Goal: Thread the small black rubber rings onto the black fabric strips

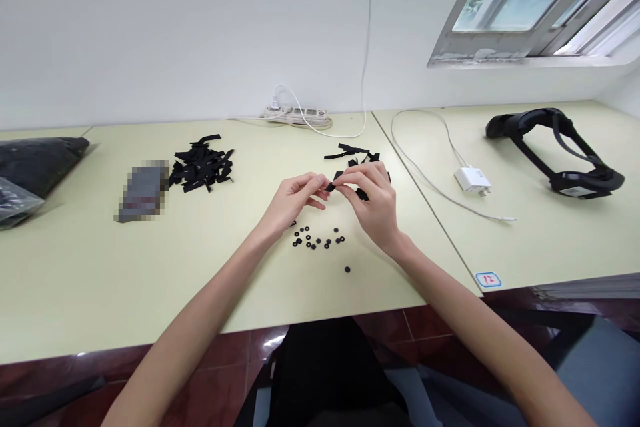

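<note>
My left hand (299, 197) and my right hand (370, 199) meet above the middle of the table. Both are closed in a pinch on a small black fabric strip (331, 187), of which only a short piece shows between the fingertips. Just below them lie several small black round discs (309, 237), some with a pale centre, like snap buttons. One disc (347, 269) sits apart, nearer the front edge. Behind my right hand is a small group of black strips (354, 149), partly hidden by it. A larger heap of black strips (203, 165) lies to the left.
A blurred grey item (144, 190) lies beside the heap; a dark plastic bag (37, 167) is at far left. A power strip (295, 115) with white cables stands along the wall. Rightward are a white charger (473, 180) and a black headset (580, 177).
</note>
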`<control>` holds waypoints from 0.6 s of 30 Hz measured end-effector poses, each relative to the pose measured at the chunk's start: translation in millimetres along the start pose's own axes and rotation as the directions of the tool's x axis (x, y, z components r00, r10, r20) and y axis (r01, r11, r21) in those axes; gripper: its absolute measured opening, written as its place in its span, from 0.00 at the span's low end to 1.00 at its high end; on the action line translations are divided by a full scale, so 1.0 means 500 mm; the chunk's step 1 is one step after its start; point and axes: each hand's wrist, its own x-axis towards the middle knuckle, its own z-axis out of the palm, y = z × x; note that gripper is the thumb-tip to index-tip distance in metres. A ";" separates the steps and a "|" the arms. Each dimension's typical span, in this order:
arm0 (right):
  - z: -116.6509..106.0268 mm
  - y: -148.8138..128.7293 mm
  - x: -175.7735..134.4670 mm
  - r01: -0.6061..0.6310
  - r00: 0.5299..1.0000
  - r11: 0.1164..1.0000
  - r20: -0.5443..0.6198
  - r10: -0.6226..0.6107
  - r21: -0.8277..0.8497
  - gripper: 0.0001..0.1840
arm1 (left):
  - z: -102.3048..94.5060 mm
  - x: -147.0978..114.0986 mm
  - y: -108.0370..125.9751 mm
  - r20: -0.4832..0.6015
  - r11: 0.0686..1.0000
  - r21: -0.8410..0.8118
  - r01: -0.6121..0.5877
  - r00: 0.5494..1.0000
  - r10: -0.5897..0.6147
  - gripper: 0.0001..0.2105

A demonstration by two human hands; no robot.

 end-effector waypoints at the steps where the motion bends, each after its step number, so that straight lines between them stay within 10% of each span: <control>1: 0.001 0.004 -0.001 0.022 1.000 1.000 0.017 -0.022 -0.013 0.11 | -0.002 0.001 0.000 0.024 1.000 -0.012 0.026 0.999 -0.026 0.22; 13: -0.003 0.016 0.002 -0.017 0.978 1.000 0.210 0.011 0.023 0.09 | -0.031 0.008 -0.022 -0.002 0.987 -0.026 0.159 0.987 -0.159 0.15; 18: -0.014 0.021 0.000 -0.189 0.811 0.982 0.568 0.141 0.025 0.08 | -0.049 0.016 -0.028 -0.141 0.979 -0.086 0.183 0.971 -0.193 0.18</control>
